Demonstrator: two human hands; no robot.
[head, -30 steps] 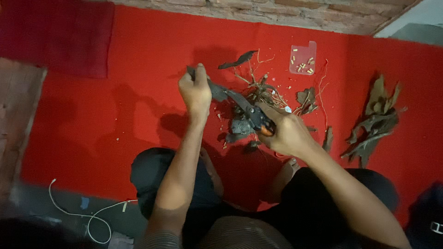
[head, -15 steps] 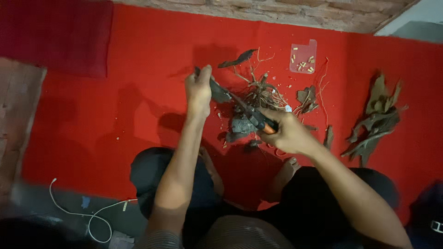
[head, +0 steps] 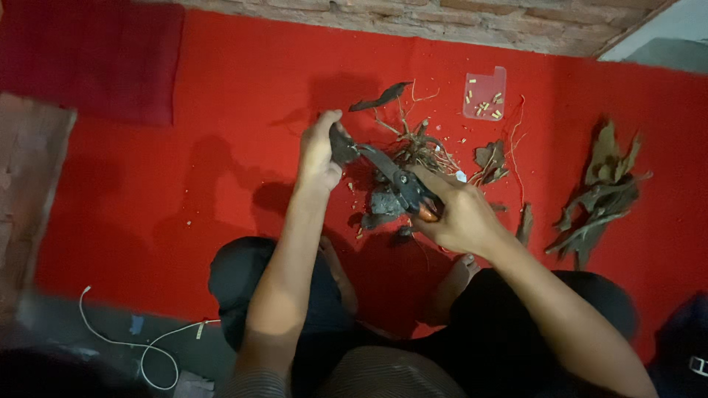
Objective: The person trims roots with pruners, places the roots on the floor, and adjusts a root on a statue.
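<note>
Left hand (head: 318, 151): I see the fingers curled tight around a dark, dried plant piece (head: 341, 143), held up off the red mat (head: 184, 184). The piece pokes out of the fist toward the right, so its free end faces the other hand.

Right hand (head: 457, 217): fingers wrapped closed on the handles of pruning shears (head: 402, 184); an orange bit of the grip shows under the palm. The shears' long axis runs on a diagonal, from the right hand at lower right up to the left hand at upper left. The blade tip touches or just meets the plant piece right beside the left fingers. I cannot tell whether the blades are parted or closed on it; that end is dark and blurred.

Key relation: the piece sits in the left hand, and the tool comes at it from the right along that diagonal, with the blades very near the left fingertips.

Outward: below the shears lies a heap of dark cuttings (head: 380, 203), and beyond it a tangle of roots and twigs (head: 420, 144). A small clear tray (head: 484, 94) with pale bits sits further up. Dried leaves (head: 597, 195) lie well apart at the right.
</note>
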